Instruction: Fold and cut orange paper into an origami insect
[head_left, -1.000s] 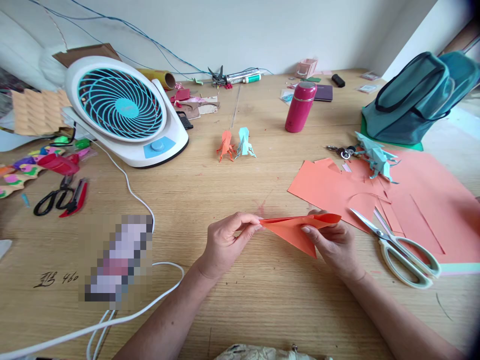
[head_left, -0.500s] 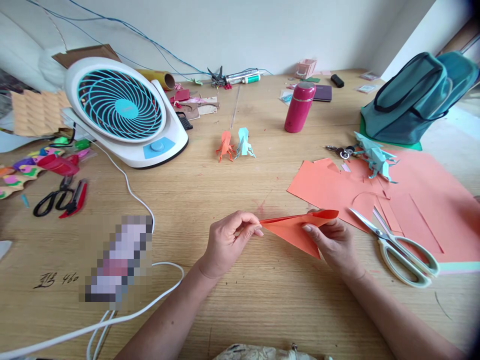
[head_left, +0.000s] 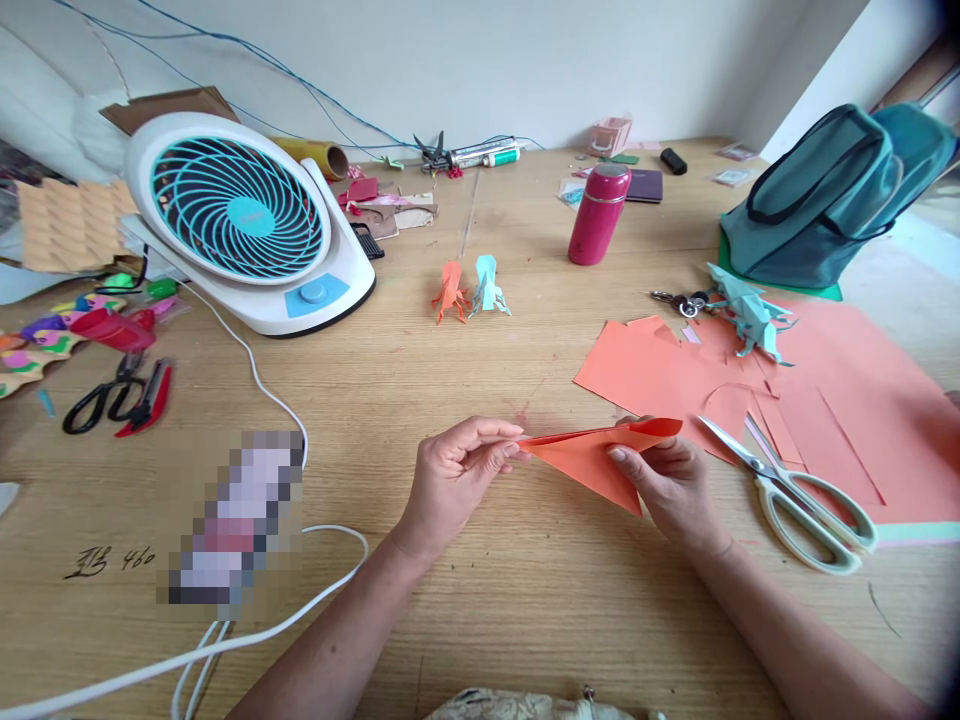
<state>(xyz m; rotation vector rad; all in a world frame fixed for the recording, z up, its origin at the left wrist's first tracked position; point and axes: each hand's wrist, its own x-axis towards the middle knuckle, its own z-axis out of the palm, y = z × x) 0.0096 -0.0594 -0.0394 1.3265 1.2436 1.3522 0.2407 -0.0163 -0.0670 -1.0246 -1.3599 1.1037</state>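
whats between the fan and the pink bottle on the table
An orange paper figure and a pale blue paper figure stand side by side between them, seen in the head view.

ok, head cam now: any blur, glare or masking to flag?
Head view: folded orange paper looks fairly sharp; blocky pixelation hides detail on the lilac, dark-edged rectangle; washed-out brightness right of the teal fabric bag; both right-hand corners darken.

Handwritten in black on the wooden table is "460", after characters I can't read.
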